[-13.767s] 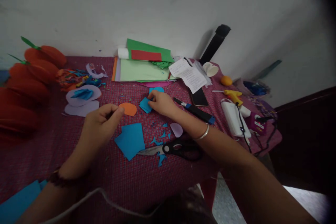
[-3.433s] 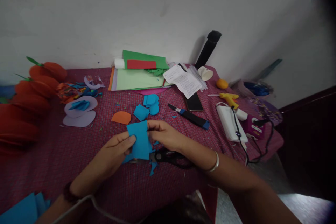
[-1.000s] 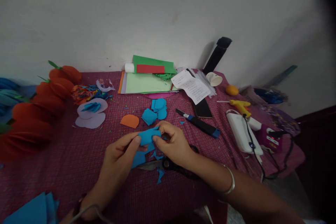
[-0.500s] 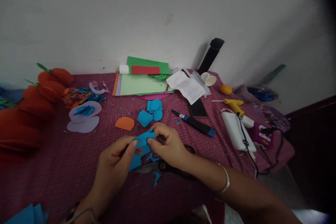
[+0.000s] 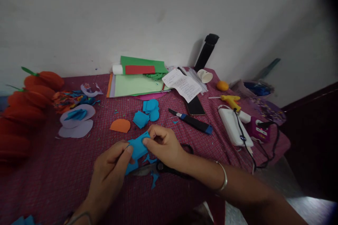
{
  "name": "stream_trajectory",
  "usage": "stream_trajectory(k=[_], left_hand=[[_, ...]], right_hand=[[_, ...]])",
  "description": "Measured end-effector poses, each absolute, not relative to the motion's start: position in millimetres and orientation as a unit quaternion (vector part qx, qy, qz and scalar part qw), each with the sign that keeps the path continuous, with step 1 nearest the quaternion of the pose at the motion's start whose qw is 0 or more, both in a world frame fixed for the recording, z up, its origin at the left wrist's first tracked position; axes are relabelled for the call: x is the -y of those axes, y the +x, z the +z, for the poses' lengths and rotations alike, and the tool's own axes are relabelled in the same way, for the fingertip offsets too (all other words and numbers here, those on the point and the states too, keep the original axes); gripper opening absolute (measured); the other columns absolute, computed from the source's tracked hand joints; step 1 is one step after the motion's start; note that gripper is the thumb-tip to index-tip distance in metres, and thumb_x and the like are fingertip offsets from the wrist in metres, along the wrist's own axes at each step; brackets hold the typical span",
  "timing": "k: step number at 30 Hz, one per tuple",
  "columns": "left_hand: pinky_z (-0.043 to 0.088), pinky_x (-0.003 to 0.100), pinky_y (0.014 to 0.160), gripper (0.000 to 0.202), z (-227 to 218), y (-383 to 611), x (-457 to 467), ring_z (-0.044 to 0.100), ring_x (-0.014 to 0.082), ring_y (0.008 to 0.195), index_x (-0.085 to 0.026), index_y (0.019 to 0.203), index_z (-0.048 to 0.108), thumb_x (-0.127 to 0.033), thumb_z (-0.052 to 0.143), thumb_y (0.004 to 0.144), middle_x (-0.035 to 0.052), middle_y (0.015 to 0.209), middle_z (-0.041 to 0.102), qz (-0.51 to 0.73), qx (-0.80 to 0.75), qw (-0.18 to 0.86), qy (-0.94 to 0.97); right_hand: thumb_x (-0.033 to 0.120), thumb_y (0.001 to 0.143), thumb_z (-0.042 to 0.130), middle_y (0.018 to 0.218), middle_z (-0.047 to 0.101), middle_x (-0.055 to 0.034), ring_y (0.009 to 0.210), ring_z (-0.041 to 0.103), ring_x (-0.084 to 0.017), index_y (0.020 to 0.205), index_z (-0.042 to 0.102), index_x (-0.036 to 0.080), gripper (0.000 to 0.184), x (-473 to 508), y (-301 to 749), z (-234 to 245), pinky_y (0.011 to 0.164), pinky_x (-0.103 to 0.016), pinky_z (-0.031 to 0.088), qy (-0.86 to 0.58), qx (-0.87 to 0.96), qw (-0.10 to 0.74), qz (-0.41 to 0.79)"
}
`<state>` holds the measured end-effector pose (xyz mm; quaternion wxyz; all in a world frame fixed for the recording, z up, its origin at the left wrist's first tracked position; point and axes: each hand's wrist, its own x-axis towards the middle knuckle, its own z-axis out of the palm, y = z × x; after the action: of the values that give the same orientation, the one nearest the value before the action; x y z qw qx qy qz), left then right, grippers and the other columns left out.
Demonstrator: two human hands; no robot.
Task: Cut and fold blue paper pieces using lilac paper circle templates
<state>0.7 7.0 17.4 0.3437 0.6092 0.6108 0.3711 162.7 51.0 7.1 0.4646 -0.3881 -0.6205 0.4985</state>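
Observation:
A folded piece of blue paper is pinched at its left end by my left hand and at its right end by my right hand. Beneath the hands, black-handled scissors lie on the cloth, partly covered by my right wrist. Blue scraps are scattered beside the blades. Just beyond my fingers sit a blue paper stack and rounded blue cut-outs. An orange rounded piece lies left of them.
A utility knife with its blade out lies right of my hands. Farther right are a phone, a yellow glue gun and a white power bank with cables. Red paper pumpkins line the left; coloured sheets rest by the wall.
The view has shifted slightly, so the table's things sit farther left. Both hands still grip the blue paper, now spread a little flatter between them.

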Motion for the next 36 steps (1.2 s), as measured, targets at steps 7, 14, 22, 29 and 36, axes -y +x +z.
stream_trajectory(k=[7, 14, 22, 29, 36], left_hand=[[0.034, 0.023, 0.047, 0.034, 17, 3, -7, 0.043, 0.0126, 0.05, -0.02, 0.056, 0.05, -0.041, 0.049, 0.084, -0.003, 0.054, 0.046, 0.366, -0.605, 0.33, 0.625], [0.033, 0.022, 0.045, 0.036, 11, -1, -12, 0.038, 0.0106, 0.047, -0.019, 0.055, 0.047, -0.044, 0.052, 0.082, -0.0044, 0.052, 0.043, 0.393, -0.6, 0.496, 0.489], [0.031, 0.023, 0.046, 0.037, 17, -5, -7, 0.038, 0.0117, 0.051, -0.02, 0.056, 0.048, -0.042, 0.051, 0.085, -0.0035, 0.054, 0.041, 0.401, -0.6, 0.377, 0.581], [0.033, 0.024, 0.045, 0.033, 20, -2, -4, 0.041, 0.012, 0.049, -0.021, 0.056, 0.048, -0.034, 0.047, 0.087, -0.003, 0.055, 0.042, 0.392, -0.584, 0.293, 0.648], [0.038, 0.022, 0.046, 0.029, 16, 2, -3, 0.046, 0.0119, 0.05, -0.021, 0.06, 0.05, -0.027, 0.043, 0.087, -0.0027, 0.058, 0.049, 0.395, -0.571, 0.288, 0.659]], right_hand=[[0.029, 0.078, 0.058, 0.057, 0.038, 0.0049, 0.054, 0.036, -0.01, 0.058, 0.035, 0.021, 0.032, -49, 162, 6, 0.05, -0.024, 0.031, -0.398, 0.632, 0.467, 0.473], [0.035, 0.081, 0.061, 0.062, 0.043, 0.0034, 0.057, 0.039, -0.01, 0.063, 0.043, 0.021, 0.029, -51, 166, 3, 0.05, -0.024, 0.033, -0.335, 0.647, 0.462, 0.506], [0.033, 0.082, 0.059, 0.062, 0.042, 0.0035, 0.058, 0.038, -0.011, 0.063, 0.044, 0.02, 0.027, -51, 163, 4, 0.053, -0.025, 0.032, -0.326, 0.595, 0.484, 0.553], [0.023, 0.077, 0.058, 0.065, 0.043, 0.0032, 0.056, 0.038, -0.009, 0.059, 0.041, 0.02, 0.025, -47, 160, 6, 0.052, -0.023, 0.032, -0.344, 0.577, 0.497, 0.55], [0.014, 0.071, 0.055, 0.061, 0.041, 0.0041, 0.056, 0.038, -0.009, 0.056, 0.037, 0.02, 0.024, -45, 157, 8, 0.052, -0.022, 0.032, -0.348, 0.578, 0.516, 0.528]])
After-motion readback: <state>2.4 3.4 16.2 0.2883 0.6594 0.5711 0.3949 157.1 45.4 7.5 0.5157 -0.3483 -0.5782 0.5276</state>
